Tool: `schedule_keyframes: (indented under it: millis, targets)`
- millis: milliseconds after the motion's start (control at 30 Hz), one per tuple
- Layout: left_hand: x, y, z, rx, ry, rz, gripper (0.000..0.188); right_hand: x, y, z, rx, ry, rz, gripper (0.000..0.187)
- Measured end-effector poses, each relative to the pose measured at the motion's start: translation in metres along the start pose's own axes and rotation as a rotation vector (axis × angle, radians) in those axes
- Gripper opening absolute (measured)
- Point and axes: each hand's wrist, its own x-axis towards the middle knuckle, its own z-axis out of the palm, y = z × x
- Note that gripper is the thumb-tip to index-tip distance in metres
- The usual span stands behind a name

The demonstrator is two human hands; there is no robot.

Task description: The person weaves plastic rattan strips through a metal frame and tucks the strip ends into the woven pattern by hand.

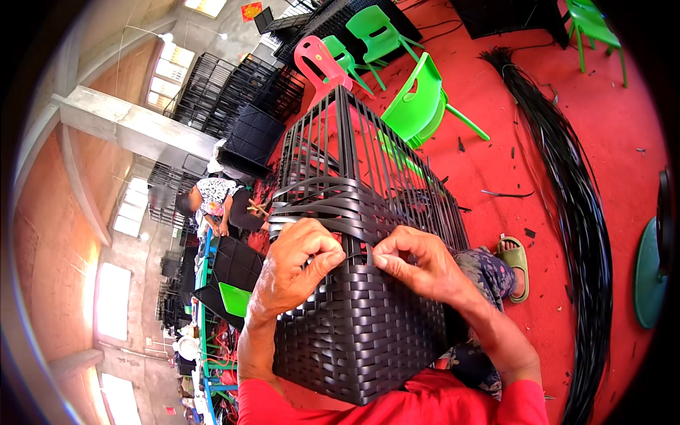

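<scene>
A large black wicker basket frame (358, 333) stands in front of me with one corner facing up the picture's middle. Its near part is tightly woven from flat black strips; the far part shows bare parallel bars. Several loose black strips (319, 190) curve around the corner above the weave. My left hand (301, 258) is pinched at the left side of the corner, thumb against the fingers. On the right side of the same corner, my right hand (414, 258) pinches a black strip by its fingertips. What the left fingers hold is hidden.
A long bundle of black strips (567, 184) lies on the red floor (489, 170) at right. Green chairs (418, 106) and a pink chair (319, 67) stand beyond the frame. A seated person (216, 202) is at left, near stacked black frames (234, 88). A green slipper (515, 265) is on a foot.
</scene>
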Motion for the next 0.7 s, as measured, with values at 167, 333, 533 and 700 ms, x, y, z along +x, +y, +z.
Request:
schedule_keyframes:
  millis: [167,333,533,700]
  targets:
    - [0.005,0.003,0.014,-0.007,0.043,-0.092,0.022,0.007,0.007,-0.005,0.581,-0.239,0.345,0.017]
    - [0.012,0.004,0.02,-0.05,0.051,-0.222,0.029,0.016,0.015,-0.008,0.633,-0.331,0.45,0.02]
    - [0.004,-0.002,0.014,-0.163,0.063,-0.334,0.033,0.001,0.017,-0.011,0.734,0.049,0.506,0.02]
    - [0.005,0.003,0.016,-0.013,0.158,-0.212,0.032,-0.036,0.024,-0.005,0.248,0.14,0.114,0.021]
